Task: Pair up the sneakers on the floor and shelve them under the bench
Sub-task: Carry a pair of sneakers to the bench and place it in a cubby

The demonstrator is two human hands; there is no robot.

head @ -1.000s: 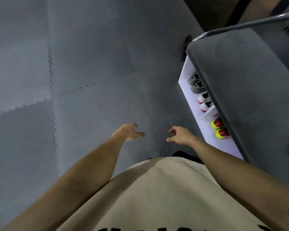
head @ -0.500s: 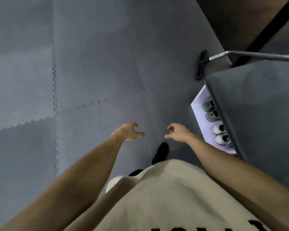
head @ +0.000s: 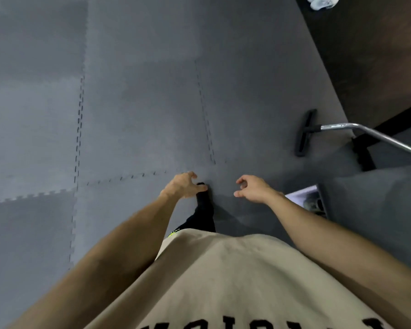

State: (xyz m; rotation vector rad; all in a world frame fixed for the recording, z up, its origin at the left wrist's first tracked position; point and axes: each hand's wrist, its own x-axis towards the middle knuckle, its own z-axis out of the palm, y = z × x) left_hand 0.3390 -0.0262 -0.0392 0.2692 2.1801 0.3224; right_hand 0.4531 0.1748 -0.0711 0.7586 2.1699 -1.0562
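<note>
My left hand (head: 184, 186) and my right hand (head: 253, 188) hang in front of me over the grey foam floor, both empty with fingers loosely curled apart. The grey padded bench (head: 375, 210) is at the right edge. Under it the white shelf (head: 301, 194) shows one grey sneaker (head: 312, 204); the rest of the shelf is hidden by the bench top. A pale sneaker (head: 322, 1) lies far off at the top right on the dark wooden floor.
A black floor-brush head (head: 305, 132) on a metal pole (head: 370, 136) rests on the mat just beyond the bench. My black-socked foot (head: 203, 205) steps forward between my hands. Grey interlocking mat tiles (head: 140, 103) stretch ahead and to the left.
The view has swung forward and left, away from the bench; the shelved red-yellow and white pairs have slid out of sight. My foot has stepped forward. Both hands stay empty.
</note>
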